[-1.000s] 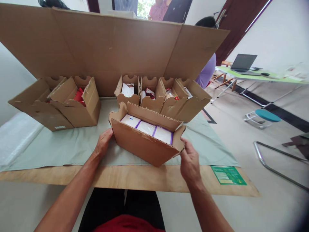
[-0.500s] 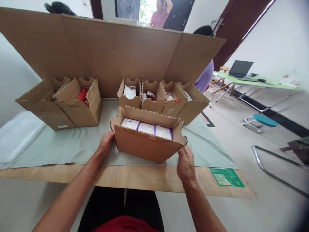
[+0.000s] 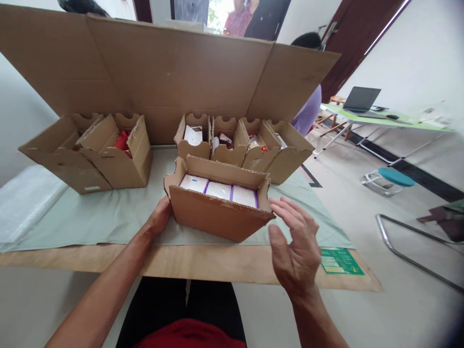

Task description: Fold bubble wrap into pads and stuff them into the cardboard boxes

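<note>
A cardboard box (image 3: 213, 215) stands at the front of the cloth-covered table, its top uncovered. Inside it sits a row of white packs (image 3: 219, 190) edged in purple. My left hand (image 3: 160, 215) holds the box's left end, its fingertips hidden behind the cardboard. By the opposite corner is my right hand (image 3: 295, 241), fingers stretched and thumb apart, nothing in it. Its fingertips are close to the box's right edge; whether they touch it I cannot tell.
Behind stand several open cardboard boxes, such as one with red packets (image 3: 122, 141) and one with a white pack (image 3: 193, 135). A tall cardboard panel (image 3: 174, 72) rises behind them. Clear plastic (image 3: 29, 205) lies at left, a green sheet (image 3: 342, 261) at right. A person (image 3: 238, 20) is beyond.
My right hand has let go of the box's right end, moved right and spread its fingers. The left hand stays at the left end.
</note>
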